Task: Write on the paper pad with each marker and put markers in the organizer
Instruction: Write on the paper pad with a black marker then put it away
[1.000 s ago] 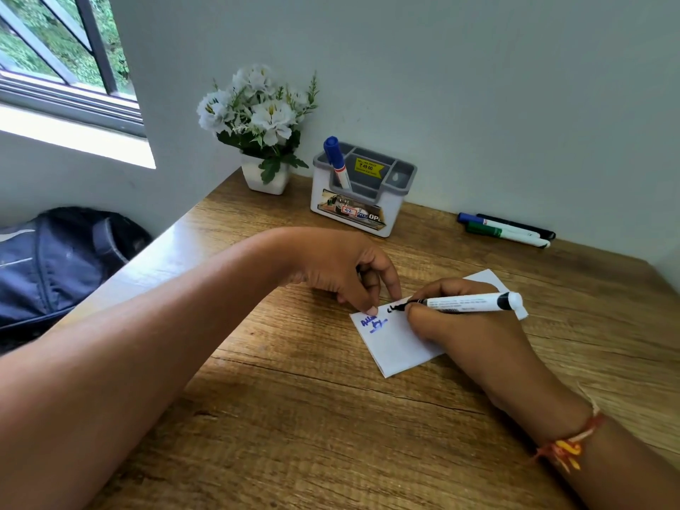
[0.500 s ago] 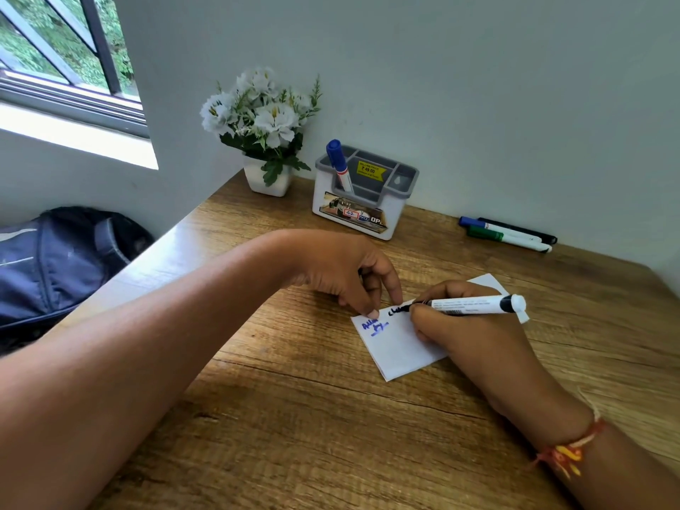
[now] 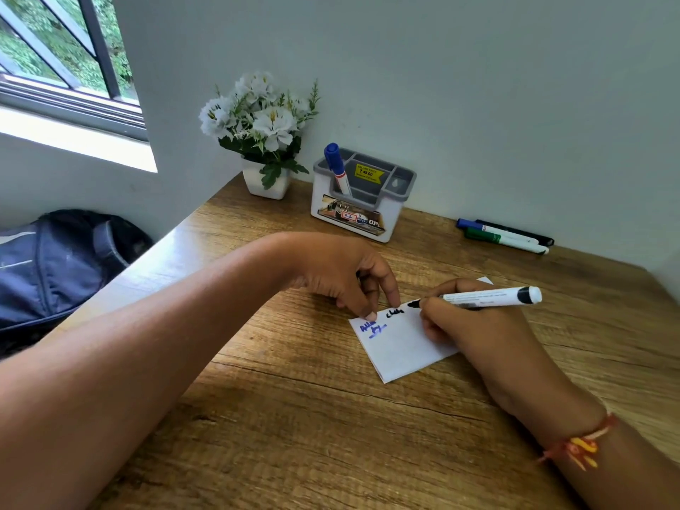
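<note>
Black marker (image 3: 489, 298) tip touches paper pad (image 3: 401, 349).

The black marker (image 3: 489, 298) in the right hand (image 3: 474, 333) has travelled rightward along the top edge of the paper pad (image 3: 401, 351). A longer trail of black script (image 3: 395, 312) now lies behind its tip.

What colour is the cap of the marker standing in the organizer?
Blue; the marker in the organizer shows best in the head view.

head cam | forward-down | close over desk (image 3: 331, 417) | single view
</note>
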Tool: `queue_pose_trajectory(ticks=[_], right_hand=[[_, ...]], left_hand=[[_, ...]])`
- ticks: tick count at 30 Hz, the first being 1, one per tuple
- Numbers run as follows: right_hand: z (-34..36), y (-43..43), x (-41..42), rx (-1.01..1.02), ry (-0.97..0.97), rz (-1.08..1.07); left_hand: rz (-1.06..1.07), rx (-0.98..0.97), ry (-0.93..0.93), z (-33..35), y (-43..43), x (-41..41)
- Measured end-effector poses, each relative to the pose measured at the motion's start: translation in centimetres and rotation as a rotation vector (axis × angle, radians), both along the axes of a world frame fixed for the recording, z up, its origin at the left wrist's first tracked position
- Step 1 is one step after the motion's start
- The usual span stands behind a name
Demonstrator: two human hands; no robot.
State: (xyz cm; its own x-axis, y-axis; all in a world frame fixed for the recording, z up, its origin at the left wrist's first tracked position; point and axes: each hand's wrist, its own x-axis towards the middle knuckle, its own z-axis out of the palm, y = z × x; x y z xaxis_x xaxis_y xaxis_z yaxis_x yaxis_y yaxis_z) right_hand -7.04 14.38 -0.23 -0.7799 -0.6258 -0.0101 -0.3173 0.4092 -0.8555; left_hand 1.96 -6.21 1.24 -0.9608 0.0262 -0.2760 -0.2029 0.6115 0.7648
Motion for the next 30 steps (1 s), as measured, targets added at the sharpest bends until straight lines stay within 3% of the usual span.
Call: queue_pose_trajectory(ticks=[7,30], right_hand=[[0.1,0.6,1.2,0.038,0.073,0.119],[-0.2,0.6,0.9,0.045,0.095,0.114]], left_hand=[[-0.003,-0.004,0.009,0.0,0.0,-0.1],[0.003,0.015,-0.016,0.0,0.0,0.0]])
